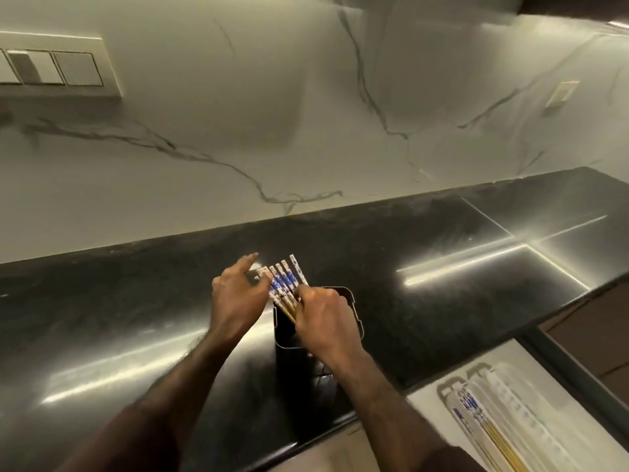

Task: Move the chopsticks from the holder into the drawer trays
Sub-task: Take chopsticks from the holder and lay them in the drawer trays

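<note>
Black glossy worktop (pixel 136 318) under a marble-veined wall (pixel 238 131); switch plate (pixel 51 68) on the wall at far left, a small outlet (pixel 563 93) at far right. Black holder (pixel 282 335) stands on the worktop at centre, near its front edge. A fan of chopsticks (pixel 284 281), blue-and-white patterned tops and pale wooden shafts, leans out of the holder toward the far left. Right hand (pixel 323 318) is over the holder's mouth, fingers curled round the shafts of the bundle. Left hand (pixel 238 294) sits just left of the chopstick tops, fingers fairly straight and spread, fingertips touching the patterned ends; it grips nothing that can be made out. At near right, below the worktop edge, an open drawer (pixel 429 393) holds pale trays (pixel 531 413); more chopsticks (pixel 476 420) of the same pattern lie lengthwise in the left tray. Picture slightly motion-blurred around the hands.
</note>
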Action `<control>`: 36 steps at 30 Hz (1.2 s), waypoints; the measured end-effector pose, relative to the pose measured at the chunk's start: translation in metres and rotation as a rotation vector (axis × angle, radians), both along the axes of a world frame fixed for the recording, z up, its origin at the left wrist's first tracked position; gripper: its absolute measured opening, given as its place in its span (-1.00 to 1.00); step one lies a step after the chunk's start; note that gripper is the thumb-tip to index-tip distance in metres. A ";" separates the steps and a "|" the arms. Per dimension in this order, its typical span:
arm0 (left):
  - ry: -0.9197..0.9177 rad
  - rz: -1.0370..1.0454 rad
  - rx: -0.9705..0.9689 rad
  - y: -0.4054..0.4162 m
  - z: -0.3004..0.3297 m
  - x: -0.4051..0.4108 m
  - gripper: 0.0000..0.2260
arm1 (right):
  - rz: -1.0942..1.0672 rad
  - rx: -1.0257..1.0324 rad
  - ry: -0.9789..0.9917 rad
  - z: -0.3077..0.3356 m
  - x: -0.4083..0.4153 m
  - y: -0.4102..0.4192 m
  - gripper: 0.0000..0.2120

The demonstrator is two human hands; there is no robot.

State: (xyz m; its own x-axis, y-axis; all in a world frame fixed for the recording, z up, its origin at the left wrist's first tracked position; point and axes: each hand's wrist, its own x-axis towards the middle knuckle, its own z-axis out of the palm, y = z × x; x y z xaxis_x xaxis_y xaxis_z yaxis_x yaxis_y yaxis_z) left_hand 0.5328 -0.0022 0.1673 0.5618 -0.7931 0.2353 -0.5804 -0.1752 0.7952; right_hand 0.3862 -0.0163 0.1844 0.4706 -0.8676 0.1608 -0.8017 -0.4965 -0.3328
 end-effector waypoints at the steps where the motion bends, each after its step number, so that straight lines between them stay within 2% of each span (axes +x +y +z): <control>1: 0.032 -0.005 0.004 -0.001 -0.005 0.003 -0.58 | -0.001 0.019 0.015 -0.004 0.004 -0.001 -0.81; 11: 0.388 -0.089 -0.067 -0.008 -0.031 0.008 -0.62 | -0.047 0.132 -0.016 -0.021 0.020 -0.012 -0.85; 23: 0.378 0.012 -0.170 -0.010 -0.038 0.005 -0.71 | -0.039 0.159 -0.065 -0.027 0.017 -0.012 -0.82; 26: 0.430 0.026 -0.185 -0.009 -0.040 0.005 -0.73 | -0.030 0.154 -0.086 -0.028 0.019 -0.010 -0.81; 32: 0.452 0.007 -0.209 -0.005 -0.039 0.006 -0.75 | -0.017 0.159 -0.117 -0.030 0.018 -0.008 -0.65; 36: 0.437 -0.007 -0.238 -0.003 -0.027 0.004 -0.76 | -0.007 0.110 -0.180 -0.027 0.017 -0.005 -0.70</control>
State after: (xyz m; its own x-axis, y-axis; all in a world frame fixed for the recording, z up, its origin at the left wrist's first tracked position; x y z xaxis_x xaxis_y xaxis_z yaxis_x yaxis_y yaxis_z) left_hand 0.5373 -0.0051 0.1405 0.6431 -0.7503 0.1535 -0.1840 0.0431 0.9820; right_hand 0.4035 -0.0210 0.1569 0.4364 -0.8878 0.1461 -0.7278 -0.4438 -0.5228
